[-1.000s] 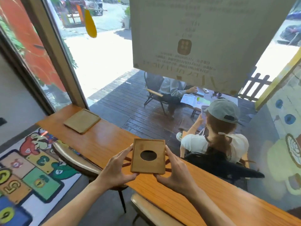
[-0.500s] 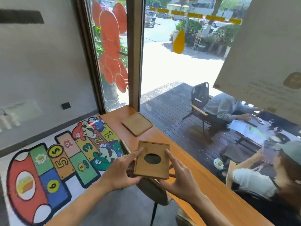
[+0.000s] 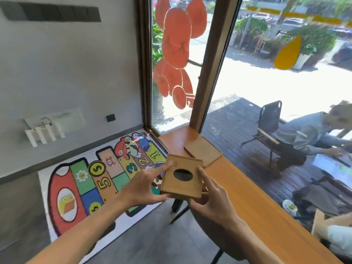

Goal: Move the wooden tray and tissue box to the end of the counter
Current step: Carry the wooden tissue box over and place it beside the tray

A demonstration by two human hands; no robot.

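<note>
Bright daylight through window (image 3: 276, 63); pavement outside blown out to white. Soft glare along worktop (image 3: 247, 187). Interior wall (image 3: 66, 73) evenly lit, dimmer. Motion blur at right edge, on street and seated person (image 3: 308, 132). Wide-angle bending of frame lines. Hands (image 3: 144, 189) fairly sharp.

The tissue box (image 3: 182, 178) is sitting between the left hand (image 3: 142, 189) and the right hand (image 3: 213, 201), above the near edge of the worktop (image 3: 247, 187). The wooden tray (image 3: 202, 150) is lying behind it, on the worktop's far end.
</note>
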